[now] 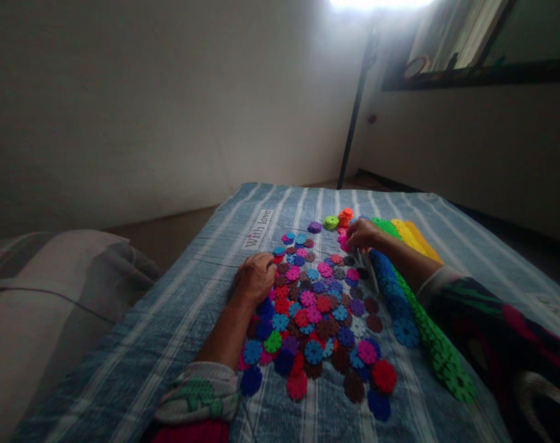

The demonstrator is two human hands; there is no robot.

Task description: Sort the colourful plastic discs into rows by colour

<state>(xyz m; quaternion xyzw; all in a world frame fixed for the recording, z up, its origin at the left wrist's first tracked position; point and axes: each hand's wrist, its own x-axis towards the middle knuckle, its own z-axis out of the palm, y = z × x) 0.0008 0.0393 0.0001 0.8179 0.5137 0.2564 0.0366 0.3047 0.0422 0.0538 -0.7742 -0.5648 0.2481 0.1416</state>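
Note:
Many flower-shaped plastic discs [324,303] in pink, red, blue, brown and purple lie loosely spread on a striped blue cloth. My left hand [255,278] rests at the left edge of the spread, fingers bent against the discs; whatever its fingertips hold is hidden. Beyond the spread, my right hand [362,234] has its fingers closed at a small pink stack [343,240]. Near it stand an orange-red stack [345,216], a lime green stack [330,223] and a purple one [314,227].
Right of the spread lie long rows of blue [393,295], green [439,344], yellow [412,237] and orange discs [425,243], partly under my right arm. A lamp stand [356,117] rises behind the bed. Pale fabric [63,320] is at the left.

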